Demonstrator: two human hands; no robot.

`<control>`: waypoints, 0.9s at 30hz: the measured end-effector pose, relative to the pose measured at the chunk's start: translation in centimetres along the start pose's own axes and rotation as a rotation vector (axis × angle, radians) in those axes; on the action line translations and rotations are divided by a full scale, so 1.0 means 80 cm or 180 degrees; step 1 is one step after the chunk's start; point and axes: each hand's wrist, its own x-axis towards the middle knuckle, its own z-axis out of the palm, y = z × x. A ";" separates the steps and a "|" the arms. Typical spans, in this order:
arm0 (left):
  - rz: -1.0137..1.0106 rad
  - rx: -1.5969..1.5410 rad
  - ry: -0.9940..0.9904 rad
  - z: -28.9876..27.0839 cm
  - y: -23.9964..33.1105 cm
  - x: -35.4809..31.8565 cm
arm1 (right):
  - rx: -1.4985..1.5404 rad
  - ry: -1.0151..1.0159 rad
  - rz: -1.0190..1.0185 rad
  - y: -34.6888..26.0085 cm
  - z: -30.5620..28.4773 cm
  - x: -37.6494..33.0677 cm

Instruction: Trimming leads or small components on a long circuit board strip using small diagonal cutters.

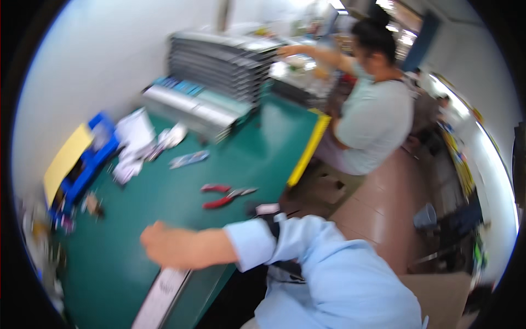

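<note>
Green covered the bench (129,205) beside a white wall (98,49), with a stack of grey panels (219,60) at its far end and a co-worker (378,118) nearby. Handling the long pale bar (160,299) well called, I judged, for a steady wrist, a light hold close to its end and the red-handled pliers (235,193) kept clear of its path. The bar lay on the bench just beneath my right grip (169,245), its upper end at my wrist, the rest running toward the lower edge of view. Blur hid whether my fingers held anything or touched the bar; I could not tell. My left grip was out of sight.
</note>
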 end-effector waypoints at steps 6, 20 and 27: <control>-0.0472 -0.0261 -0.0449 0.030 0.008 0.003 | 0.0382 0.0127 0.0016 0.022 -0.023 -0.037; 0.0062 -0.2089 -0.0482 -0.052 0.160 0.067 | -0.0253 -0.0014 -0.0274 -0.002 -0.011 -0.028; 0.1007 -0.2673 -0.0860 -0.015 0.263 0.090 | -0.0286 -0.0034 -0.0180 0.001 -0.021 -0.042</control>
